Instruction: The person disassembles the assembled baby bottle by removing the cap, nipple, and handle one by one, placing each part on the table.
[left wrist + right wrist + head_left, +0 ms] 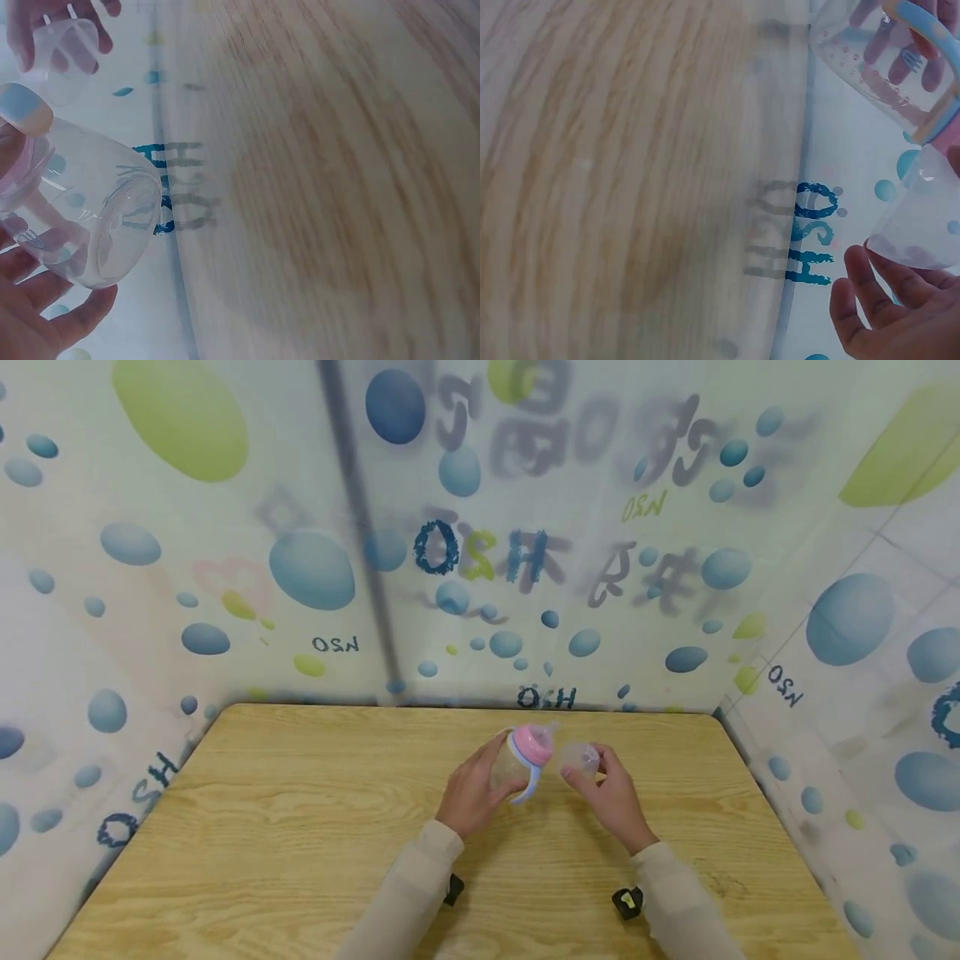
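Note:
A clear baby bottle [510, 767] with a pink collar, a pale teat and a blue handle is gripped by my left hand [471, 792] above the table. It leans with its teat toward the right. In the left wrist view the see-through base of the bottle [120, 210] shows, with fingers around its body. Just right of the teat, my right hand [617, 800] holds a translucent bottle cap [576, 762] between thumb and fingers. The cap [919, 221] is apart from the bottle in the head view; some droplets show inside the bottle [877, 67].
Below both hands lies a wooden table [262, 827]. A patterned wall [480, 627] with blue and green spots stands along its far edge, with similar walls on both sides. Small black devices [628, 903] sit by the sleeves.

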`<state>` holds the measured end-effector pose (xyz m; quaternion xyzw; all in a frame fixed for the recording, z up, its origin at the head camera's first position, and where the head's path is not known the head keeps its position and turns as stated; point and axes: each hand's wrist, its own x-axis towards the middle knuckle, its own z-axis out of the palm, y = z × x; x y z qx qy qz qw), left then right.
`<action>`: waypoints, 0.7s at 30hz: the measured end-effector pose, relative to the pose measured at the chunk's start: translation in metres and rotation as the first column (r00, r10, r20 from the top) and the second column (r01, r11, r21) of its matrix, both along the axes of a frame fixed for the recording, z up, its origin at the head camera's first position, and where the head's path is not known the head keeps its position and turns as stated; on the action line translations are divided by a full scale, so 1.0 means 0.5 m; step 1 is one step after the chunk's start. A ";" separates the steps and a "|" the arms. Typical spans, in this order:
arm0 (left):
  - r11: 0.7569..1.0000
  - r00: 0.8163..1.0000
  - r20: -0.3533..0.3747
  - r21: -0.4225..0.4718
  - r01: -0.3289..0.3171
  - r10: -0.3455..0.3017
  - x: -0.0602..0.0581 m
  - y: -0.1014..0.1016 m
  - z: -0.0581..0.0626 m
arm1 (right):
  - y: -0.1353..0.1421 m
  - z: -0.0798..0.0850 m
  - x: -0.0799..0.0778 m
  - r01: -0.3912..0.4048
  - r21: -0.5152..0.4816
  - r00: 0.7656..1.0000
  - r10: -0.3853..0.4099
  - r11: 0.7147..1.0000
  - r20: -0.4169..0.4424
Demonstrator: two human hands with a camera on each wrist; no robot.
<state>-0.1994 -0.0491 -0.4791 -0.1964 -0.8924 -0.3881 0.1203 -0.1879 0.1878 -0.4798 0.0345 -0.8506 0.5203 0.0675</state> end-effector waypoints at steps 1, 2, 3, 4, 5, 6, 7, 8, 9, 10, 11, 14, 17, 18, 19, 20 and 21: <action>1.000 1.000 -0.001 0.000 0.001 -0.001 0.000 0.001 0.001 | -0.002 -0.002 0.001 -0.001 0.012 1.000 0.001 1.000 0.017; 1.000 1.000 0.001 0.000 0.001 -0.001 0.000 0.001 0.002 | -0.003 -0.004 0.001 -0.005 0.022 1.000 0.004 1.000 0.030; 1.000 1.000 0.003 0.000 0.002 -0.002 -0.001 0.002 0.002 | -0.005 -0.006 0.002 -0.005 0.038 0.999 0.004 0.999 0.042; 1.000 1.000 0.005 -0.002 0.002 -0.002 -0.001 0.002 0.003 | -0.008 -0.009 0.002 -0.008 0.057 0.999 0.005 0.998 0.052; 1.000 1.000 0.006 -0.004 0.002 -0.002 -0.001 0.002 0.004 | -0.010 -0.012 0.002 -0.011 0.080 0.998 0.007 0.997 0.059; 1.000 1.000 0.008 -0.005 0.003 -0.003 -0.001 0.003 0.004 | -0.012 -0.014 0.003 -0.017 0.099 0.998 0.011 0.995 0.066; 1.000 1.000 0.009 -0.006 0.003 -0.003 0.000 0.002 0.005 | -0.015 -0.016 0.004 -0.027 0.121 0.997 0.019 0.992 0.069; 1.000 1.000 0.006 -0.006 0.005 -0.005 0.000 0.002 0.005 | -0.018 -0.018 0.004 -0.036 0.142 0.997 0.026 0.989 0.067; 1.000 1.000 0.004 -0.008 0.006 -0.006 0.000 0.002 0.005 | -0.021 -0.020 0.005 -0.045 0.159 0.997 0.035 0.986 0.064; 1.000 1.000 0.002 -0.009 0.008 -0.008 0.000 0.002 0.005 | -0.024 -0.021 0.005 -0.053 0.172 0.997 0.043 0.984 0.060; 1.000 1.000 -0.001 -0.009 0.009 -0.009 0.000 0.002 0.005 | -0.027 -0.023 0.005 -0.057 0.182 0.997 0.048 0.982 0.058; 1.000 1.000 -0.010 -0.006 0.012 -0.012 -0.001 0.002 0.006 | -0.035 -0.028 0.004 -0.067 0.207 0.997 0.058 0.976 0.052; 1.000 1.000 -0.005 0.001 0.012 -0.012 -0.001 0.003 0.008 | -0.042 -0.032 0.003 -0.075 0.223 0.997 0.064 0.972 0.053; 1.000 1.000 -0.002 0.002 0.012 -0.012 -0.001 0.003 0.009 | -0.044 -0.033 0.003 -0.079 0.229 0.996 0.068 0.970 0.056; 1.000 1.000 0.002 0.004 0.012 -0.012 -0.001 0.003 0.009 | -0.045 -0.034 0.004 -0.084 0.232 0.996 0.072 0.969 0.059; 1.000 1.000 0.002 0.005 0.012 -0.012 -0.001 0.003 0.009 | -0.046 -0.035 0.004 -0.089 0.232 0.995 0.077 0.969 0.062; 1.000 1.000 0.001 0.005 0.012 -0.012 -0.001 0.004 0.008 | -0.048 -0.036 0.004 -0.096 0.230 0.994 0.083 0.969 0.065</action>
